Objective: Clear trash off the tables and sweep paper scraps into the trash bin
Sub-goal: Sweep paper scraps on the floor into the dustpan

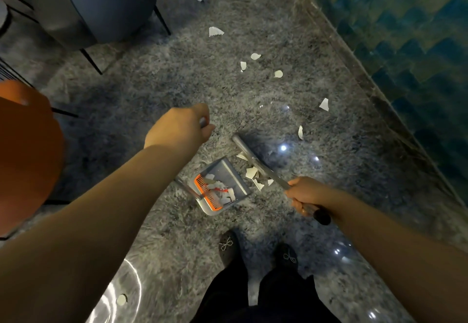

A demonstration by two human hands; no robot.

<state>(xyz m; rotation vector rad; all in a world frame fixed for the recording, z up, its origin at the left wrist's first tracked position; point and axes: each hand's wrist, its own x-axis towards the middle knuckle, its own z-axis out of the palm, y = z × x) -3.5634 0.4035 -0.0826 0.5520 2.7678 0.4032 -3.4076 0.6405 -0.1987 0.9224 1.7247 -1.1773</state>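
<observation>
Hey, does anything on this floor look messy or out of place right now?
Yes. Torn white paper scraps are strewn over the grey floor toward the wall. A small pile sits just outside the dustpan, against the broom. One stray scrap lies behind, near the person's feet.

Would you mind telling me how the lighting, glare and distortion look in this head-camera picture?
Head view: dim overall; bright ceiling-light glare spots on the polished floor beside the broom; a curved reflection streak at bottom left; wide-angle bending stretches both forearms, and the wall edge at right slants steeply; the orange chair at the left edge is soft and blurred; white paper scraps stand out clearly.
</observation>
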